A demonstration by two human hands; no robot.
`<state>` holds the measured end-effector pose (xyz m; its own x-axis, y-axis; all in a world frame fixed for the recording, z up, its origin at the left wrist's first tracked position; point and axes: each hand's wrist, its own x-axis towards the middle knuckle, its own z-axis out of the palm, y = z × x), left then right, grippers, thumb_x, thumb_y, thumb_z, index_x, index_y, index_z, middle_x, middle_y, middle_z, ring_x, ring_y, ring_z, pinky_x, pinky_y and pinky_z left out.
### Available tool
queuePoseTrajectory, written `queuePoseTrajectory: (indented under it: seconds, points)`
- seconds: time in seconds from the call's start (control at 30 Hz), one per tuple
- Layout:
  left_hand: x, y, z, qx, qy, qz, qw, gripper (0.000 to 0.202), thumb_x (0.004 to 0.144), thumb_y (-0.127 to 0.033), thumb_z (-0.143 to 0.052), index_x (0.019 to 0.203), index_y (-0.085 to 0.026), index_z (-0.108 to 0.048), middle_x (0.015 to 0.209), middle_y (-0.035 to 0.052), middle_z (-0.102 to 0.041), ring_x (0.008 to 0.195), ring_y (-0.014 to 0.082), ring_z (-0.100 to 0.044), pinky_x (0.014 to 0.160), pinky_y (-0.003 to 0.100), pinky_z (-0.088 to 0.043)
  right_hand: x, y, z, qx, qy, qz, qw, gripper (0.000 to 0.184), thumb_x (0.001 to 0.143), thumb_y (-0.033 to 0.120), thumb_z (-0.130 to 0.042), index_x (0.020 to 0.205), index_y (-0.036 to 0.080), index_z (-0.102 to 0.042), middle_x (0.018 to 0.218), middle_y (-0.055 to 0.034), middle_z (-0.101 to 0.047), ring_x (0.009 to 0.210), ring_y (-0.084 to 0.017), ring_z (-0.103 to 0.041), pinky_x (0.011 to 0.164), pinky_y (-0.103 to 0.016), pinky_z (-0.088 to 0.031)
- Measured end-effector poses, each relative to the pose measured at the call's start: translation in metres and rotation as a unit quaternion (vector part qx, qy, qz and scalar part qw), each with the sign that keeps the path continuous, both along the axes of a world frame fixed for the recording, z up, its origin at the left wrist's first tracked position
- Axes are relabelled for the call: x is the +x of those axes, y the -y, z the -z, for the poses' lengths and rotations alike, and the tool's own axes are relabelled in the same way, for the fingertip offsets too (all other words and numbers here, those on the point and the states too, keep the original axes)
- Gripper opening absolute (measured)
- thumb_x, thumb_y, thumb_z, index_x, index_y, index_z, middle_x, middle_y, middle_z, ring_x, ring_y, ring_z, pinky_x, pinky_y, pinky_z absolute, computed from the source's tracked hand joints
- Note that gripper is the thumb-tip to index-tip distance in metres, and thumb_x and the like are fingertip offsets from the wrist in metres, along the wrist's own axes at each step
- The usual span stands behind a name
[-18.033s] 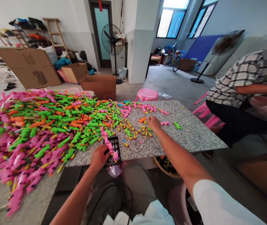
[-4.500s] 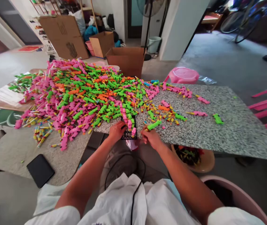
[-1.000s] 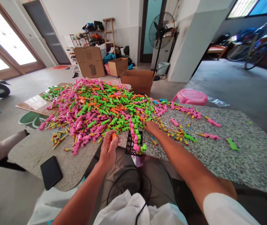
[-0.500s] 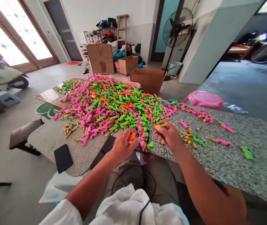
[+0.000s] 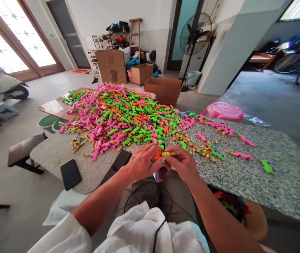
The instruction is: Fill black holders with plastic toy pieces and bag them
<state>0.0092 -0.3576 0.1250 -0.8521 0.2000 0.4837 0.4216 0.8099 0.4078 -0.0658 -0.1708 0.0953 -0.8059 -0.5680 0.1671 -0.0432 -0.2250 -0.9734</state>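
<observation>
I am seeing daylight pouring through the glazed doors [image 5: 10,45] at far left, blowing them out to white. Soft, even light is falling on the granite table [image 5: 257,182], leaving only faint shadows. The orange toy piece [image 5: 156,155] in the left hand [image 5: 141,163] and the yellow stick [image 5: 170,153] in the right hand [image 5: 183,166] are showing sharp. The wide lens is bowing the pillar [image 5: 226,45] and the frame edges.

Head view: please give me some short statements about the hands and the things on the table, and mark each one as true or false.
1. The left hand holds an orange piece. True.
2. The right hand lies flat on the table. False: it pinches a yellow stick beside the orange piece.
3. The pile of plastic pieces is mostly blue. False: it is mostly pink and green, with some orange.
4. A black phone lies on the table, left of the hands. True.
5. A pink stool stands beyond the table's far edge. True.
</observation>
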Motion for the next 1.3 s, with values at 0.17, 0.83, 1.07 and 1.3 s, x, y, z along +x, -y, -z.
queuePoseTrajectory:
  seconds: [0.17, 0.83, 1.07, 1.3]
  points:
    - [0.003, 0.002, -0.006, -0.031, -0.005, -0.001, 1.0, 0.026, 0.105, -0.04, -0.047, 0.115, -0.019, -0.06, 0.091, 0.0066, -0.066, 0.086, 0.0203, -0.067, 0.076, 0.032, -0.049, 0.008, 0.003, 0.004, -0.011, 0.009, 0.023, 1.0, 0.029, 0.084, 0.044, -0.083, 0.102, 0.024, -0.071, 0.065, 0.0035, -0.064, 0.052, -0.013, -0.058, 0.051, -0.026, -0.049]
    - [-0.005, -0.004, 0.001, -0.084, -0.063, -0.029, 0.994, 0.014, 0.093, -0.029, -0.055, 0.097, -0.021, -0.064, 0.075, 0.0016, -0.064, 0.069, 0.017, -0.062, 0.064, 0.032, -0.043, 0.034, 0.009, 0.011, 0.028, -0.066, 0.177, 0.982, 0.022, 0.091, 0.043, -0.076, 0.105, 0.027, -0.072, 0.086, -0.0033, -0.073, 0.07, -0.02, -0.069, 0.06, -0.031, -0.058]
    - [-0.001, 0.006, 0.0, -0.205, 0.039, 0.037, 0.977, 0.008, 0.092, -0.031, -0.063, 0.096, -0.024, -0.066, 0.084, 0.0037, -0.067, 0.077, 0.0191, -0.062, 0.067, 0.031, -0.045, 0.016, -0.02, -0.016, 0.279, -0.263, 0.009, 0.924, 0.008, 0.096, 0.03, -0.068, 0.094, 0.024, -0.073, 0.086, -0.0019, -0.071, 0.077, -0.018, -0.064, 0.07, -0.028, -0.049]
    - [-0.004, 0.012, -0.022, -0.172, 0.047, 0.053, 0.982, 0.058, 0.088, -0.046, -0.078, 0.139, -0.028, -0.059, 0.143, 0.011, -0.063, 0.129, 0.0313, -0.059, 0.109, 0.047, -0.049, -0.012, -0.043, -0.011, 0.397, -0.345, -0.036, 0.85, 0.014, 0.094, 0.027, -0.067, 0.09, 0.022, -0.079, 0.091, -0.005, -0.069, 0.087, -0.019, -0.062, 0.078, -0.028, -0.044]
